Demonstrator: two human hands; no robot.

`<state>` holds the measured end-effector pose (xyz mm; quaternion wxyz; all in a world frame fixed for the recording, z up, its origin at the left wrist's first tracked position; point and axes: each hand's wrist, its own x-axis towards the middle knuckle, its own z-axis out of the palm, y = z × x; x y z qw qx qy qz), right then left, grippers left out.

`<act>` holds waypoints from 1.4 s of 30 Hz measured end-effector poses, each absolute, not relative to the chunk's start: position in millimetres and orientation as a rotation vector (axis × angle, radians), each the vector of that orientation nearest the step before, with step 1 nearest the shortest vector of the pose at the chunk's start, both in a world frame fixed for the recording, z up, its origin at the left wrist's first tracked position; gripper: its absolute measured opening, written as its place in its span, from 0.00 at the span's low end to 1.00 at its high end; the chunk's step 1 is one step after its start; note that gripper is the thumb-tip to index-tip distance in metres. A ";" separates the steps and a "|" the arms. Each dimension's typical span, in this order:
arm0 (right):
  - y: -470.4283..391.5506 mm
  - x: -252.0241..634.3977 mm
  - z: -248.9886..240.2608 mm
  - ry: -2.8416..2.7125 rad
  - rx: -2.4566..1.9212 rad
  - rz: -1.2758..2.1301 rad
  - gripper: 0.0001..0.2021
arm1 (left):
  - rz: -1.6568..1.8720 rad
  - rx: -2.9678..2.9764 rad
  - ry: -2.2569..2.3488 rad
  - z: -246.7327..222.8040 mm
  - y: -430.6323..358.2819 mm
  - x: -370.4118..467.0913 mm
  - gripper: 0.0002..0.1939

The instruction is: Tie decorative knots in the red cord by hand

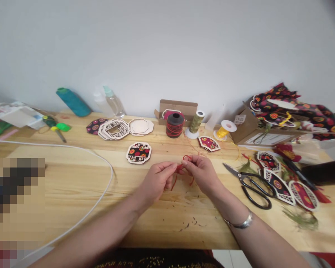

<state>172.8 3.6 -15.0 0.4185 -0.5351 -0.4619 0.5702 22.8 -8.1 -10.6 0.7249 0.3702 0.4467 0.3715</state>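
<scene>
Both hands meet above the middle of the wooden table, each pinching the same red cord (186,158). My left hand (160,176) grips it between thumb and index finger. Thumb and fingers of my right hand (200,172) close on it too, with a small loop standing up at the top. Loose cord ends dangle below both hands. Beyond the hands lies an octagonal wooden-framed piece (139,153) with black patterned fabric. Farther back stand a spool of red and black cord (174,125) and a fan-shaped fabric piece (209,143).
Black-handled scissors (254,188) lie right of my hands, beside several tasselled fabric ornaments (279,186). A cardboard box (247,130) with fabric stands at the back right. Green (195,123) and yellow (223,131) thread spools stand behind. A white cable (111,171) curves across the left.
</scene>
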 end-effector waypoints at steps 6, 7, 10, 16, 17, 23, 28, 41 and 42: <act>3.7 171.5 -8.3 -1.232 -1.428 1.288 0.09 | 0.826 0.991 1.103 -9.0 -7.8 20.8 0.13; 3.6 171.2 -7.9 -1.252 -1.425 1.249 0.08 | 0.809 1.011 1.128 -8.2 -7.3 20.5 0.13; 3.2 170.2 -8.7 -1.278 -1.411 1.196 0.07 | 0.799 1.044 1.174 -5.4 -5.7 19.8 0.11; 2.9 169.3 -9.0 -1.240 -1.375 1.260 0.06 | 0.828 1.043 1.136 -2.8 -4.2 18.6 0.12; 2.9 169.2 -8.5 -1.231 -1.374 1.267 0.07 | 0.822 1.034 1.129 -3.0 -4.3 18.6 0.12; 5.5 169.8 -10.9 -1.193 -1.378 1.265 0.08 | 0.779 1.018 1.103 -7.1 -4.8 19.2 0.12; 9.6 172.7 -14.8 -1.242 -1.411 1.169 0.08 | 0.811 0.997 1.098 -8.2 -5.1 19.6 0.13; 12.0 174.1 -2.8 -1.187 -1.445 1.162 0.12 | 0.944 0.840 1.017 -4.3 -8.1 20.7 0.09; 10.1 171.6 -0.7 -1.194 -1.456 1.129 0.12 | 0.974 0.872 1.026 -3.7 -8.6 19.8 0.09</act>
